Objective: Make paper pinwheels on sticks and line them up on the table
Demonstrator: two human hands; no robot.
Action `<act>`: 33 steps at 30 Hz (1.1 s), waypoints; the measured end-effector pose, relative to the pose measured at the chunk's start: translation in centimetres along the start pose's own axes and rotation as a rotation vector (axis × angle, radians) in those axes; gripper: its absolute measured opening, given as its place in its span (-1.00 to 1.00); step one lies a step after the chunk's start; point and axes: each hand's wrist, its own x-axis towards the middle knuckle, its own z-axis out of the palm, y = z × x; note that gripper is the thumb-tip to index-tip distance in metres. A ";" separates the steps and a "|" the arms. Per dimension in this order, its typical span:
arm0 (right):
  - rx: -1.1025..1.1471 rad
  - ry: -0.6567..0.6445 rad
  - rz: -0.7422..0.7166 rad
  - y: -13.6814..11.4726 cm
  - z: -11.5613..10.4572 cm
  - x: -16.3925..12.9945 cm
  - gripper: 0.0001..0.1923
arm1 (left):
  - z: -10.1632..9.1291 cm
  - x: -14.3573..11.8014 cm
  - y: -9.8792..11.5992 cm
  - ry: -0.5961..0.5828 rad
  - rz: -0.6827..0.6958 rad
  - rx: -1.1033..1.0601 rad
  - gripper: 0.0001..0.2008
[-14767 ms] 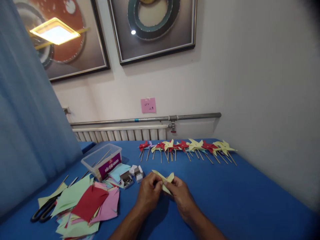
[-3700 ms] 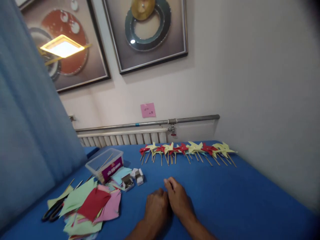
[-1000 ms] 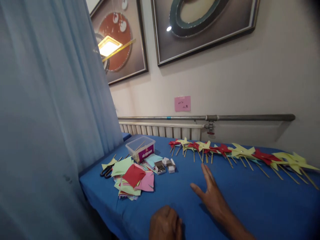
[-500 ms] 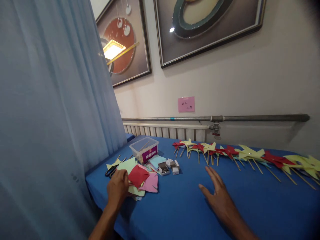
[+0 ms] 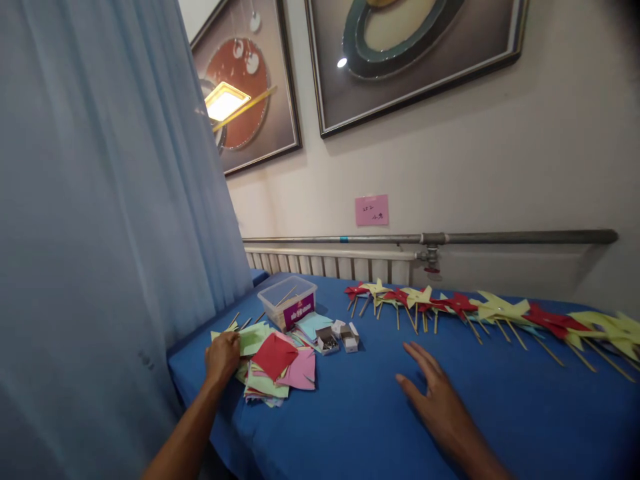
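One left hand [image 5: 223, 356], shifted farther left, at green paper [image 5: 255, 337]

Worktop [image 5: 360, 423], middle: open strip between the paper pile [image 5: 276, 360] and the right hand [image 5: 427, 390]
Left hand [image 5: 223, 357]: curtain [image 5: 125, 200] to its left, pile at its right
Behind pile: tub [image 5: 299, 309] and small boxes [image 5: 349, 339] block
Beyond right hand: pinwheels [image 5: 459, 304] in a row, sticks jutting nearward
Boxes to pinwheels: narrow gap
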 end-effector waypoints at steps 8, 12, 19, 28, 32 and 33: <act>0.053 0.008 -0.005 -2.6 -0.5 -0.6 -0.48 | -0.1 -1.0 4.3 0.207 -0.159 -0.602 -0.60; 0.199 -0.035 0.037 -3.7 -0.3 -1.2 -0.52 | 0.7 -4.1 10.3 0.122 -0.038 -0.795 -0.61; 0.919 -0.160 0.316 -5.7 0.4 -1.5 -0.39 | 4.8 -12.7 23.6 0.196 0.919 -0.437 -0.73; 1.299 0.099 0.528 -3.0 -2.9 -0.3 -0.58 | 8.5 -14.7 29.0 0.135 1.112 -0.576 -0.87; 1.348 -0.020 0.559 -3.3 -3.6 -0.9 -0.47 | 9.1 -12.3 27.8 -0.133 0.674 -0.820 -0.76; 1.344 -0.050 0.551 -3.5 -3.7 -1.0 -0.44 | 9.3 -11.9 27.4 -0.254 0.573 -0.883 -0.74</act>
